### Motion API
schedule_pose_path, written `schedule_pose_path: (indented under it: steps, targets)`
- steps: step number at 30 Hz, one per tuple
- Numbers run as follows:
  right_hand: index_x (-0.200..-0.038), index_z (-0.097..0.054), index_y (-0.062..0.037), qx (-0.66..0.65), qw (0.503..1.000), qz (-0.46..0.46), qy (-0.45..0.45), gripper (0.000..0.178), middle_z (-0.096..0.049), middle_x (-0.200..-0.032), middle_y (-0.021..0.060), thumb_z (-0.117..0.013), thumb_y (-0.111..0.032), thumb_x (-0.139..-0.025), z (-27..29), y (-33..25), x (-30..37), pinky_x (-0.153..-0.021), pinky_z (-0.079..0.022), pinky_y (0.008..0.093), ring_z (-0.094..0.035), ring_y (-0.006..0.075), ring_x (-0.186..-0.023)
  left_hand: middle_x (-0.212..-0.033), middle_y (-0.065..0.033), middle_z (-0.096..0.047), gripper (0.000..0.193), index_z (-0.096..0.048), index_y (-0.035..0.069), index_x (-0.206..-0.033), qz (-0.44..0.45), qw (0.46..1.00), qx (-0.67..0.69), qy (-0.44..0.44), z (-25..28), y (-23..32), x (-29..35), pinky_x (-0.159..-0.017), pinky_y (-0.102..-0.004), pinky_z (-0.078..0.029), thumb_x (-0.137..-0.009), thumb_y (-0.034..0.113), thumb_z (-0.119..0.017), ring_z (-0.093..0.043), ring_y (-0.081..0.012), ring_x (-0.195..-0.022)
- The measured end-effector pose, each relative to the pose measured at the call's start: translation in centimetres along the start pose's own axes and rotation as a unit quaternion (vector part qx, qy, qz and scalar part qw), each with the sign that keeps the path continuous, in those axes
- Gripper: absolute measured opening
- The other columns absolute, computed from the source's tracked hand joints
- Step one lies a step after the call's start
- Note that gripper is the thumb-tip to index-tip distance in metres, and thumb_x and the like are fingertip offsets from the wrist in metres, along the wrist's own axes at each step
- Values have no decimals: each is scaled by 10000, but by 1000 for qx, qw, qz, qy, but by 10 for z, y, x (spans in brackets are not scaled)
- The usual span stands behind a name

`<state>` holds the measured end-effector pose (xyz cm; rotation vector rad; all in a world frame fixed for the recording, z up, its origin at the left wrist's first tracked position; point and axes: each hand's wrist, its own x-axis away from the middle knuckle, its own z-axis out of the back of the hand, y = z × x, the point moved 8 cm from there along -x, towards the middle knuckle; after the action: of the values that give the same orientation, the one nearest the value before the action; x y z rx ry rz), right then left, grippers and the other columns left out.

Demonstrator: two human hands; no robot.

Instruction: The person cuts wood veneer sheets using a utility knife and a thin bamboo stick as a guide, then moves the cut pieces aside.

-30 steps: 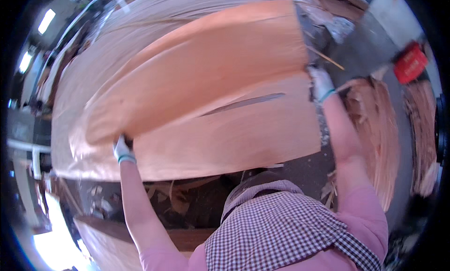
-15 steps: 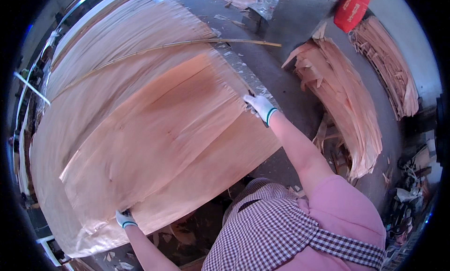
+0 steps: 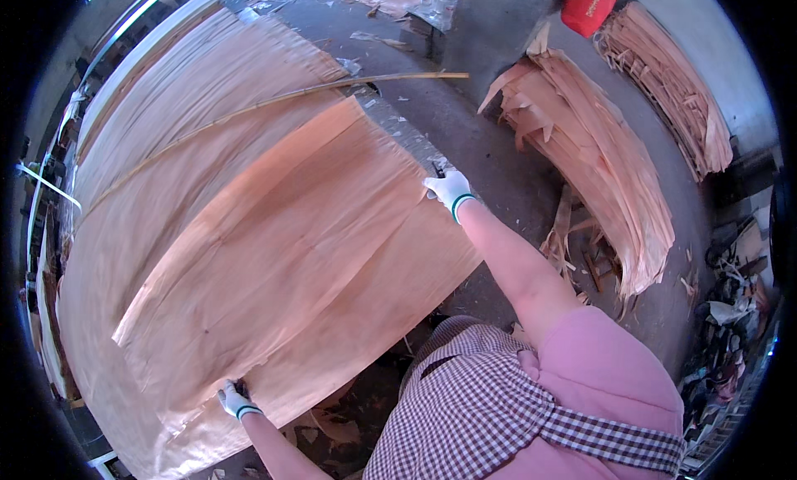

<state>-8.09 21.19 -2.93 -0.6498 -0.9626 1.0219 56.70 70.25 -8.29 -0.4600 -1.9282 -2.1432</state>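
A wide, thin sheet of wood veneer [image 3: 274,231], orange-tan with a brighter far strip, lies on a broad stack of paler veneer [image 3: 207,81]. My right hand [image 3: 448,189], in a white glove with a green-banded cuff, is closed on the sheet's right end; a small dark thing shows by its fingers, too unclear to name. At the sheet's near left part, my left hand [image 3: 237,399], gloved alike, is closed on its near edge. Something dark shows beside those fingertips too. A faint fold runs across the sheet between the two hands.
A long thin bamboo strip [image 3: 274,96] lies across the stack, its end jutting past the right edge. To the right are a bundle of torn veneer [image 3: 594,156], another bundle [image 3: 668,85] by the wall and a red bag [image 3: 589,7]. Scraps litter the floor.
The top veneer sheet has slid a little toward me over the stack, both hands moving with it. The whole view has also shifted slightly.
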Motion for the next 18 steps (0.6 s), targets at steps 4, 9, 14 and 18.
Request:
schedule_pose_path:
  steps: [4,9,14,18]
  targets:
    - [-764,-665,-2,6,999,-30,-10,234,-671,-674,96,-717,-228,-740,3,5,-3,-536,-485,300,-639,152,-569,-758,-29,-600,275,-522,126,-1088,0,1000,-9,-23,-10,5,15,-513,-315,-538,-846,95,-650,-596,-167,-570]
    - [-812,-672,13,44,997,-53,-20,236,-683,-728,125,-710,-210,-747,12,10,-11,-587,-519,316,-643,184,-584,-747,-29,-587,228,-521,131,-1025,2,1000,-2,-19,-20,3,21,-502,-307,-526,-840,78,-643,-585,-162,-569]
    - [-967,-614,-12,0,998,-33,-51,292,-618,-692,58,-726,-176,-753,-9,3,-14,-499,-472,280,-605,147,-575,-828,-63,-613,143,-585,67,-1001,-12,999,-10,-42,-1,-2,5,-609,-333,-531,-883,148,-577,-587,-175,-677]
    - [-974,-628,-4,240,965,103,-22,397,-676,-790,134,-747,-297,-735,13,-47,44,-665,-524,362,-656,286,-742,-991,-90,-621,384,-625,-39,-1049,-13,997,59,-44,1,2,13,-733,-371,-514,-938,300,-484,-587,-206,-821]
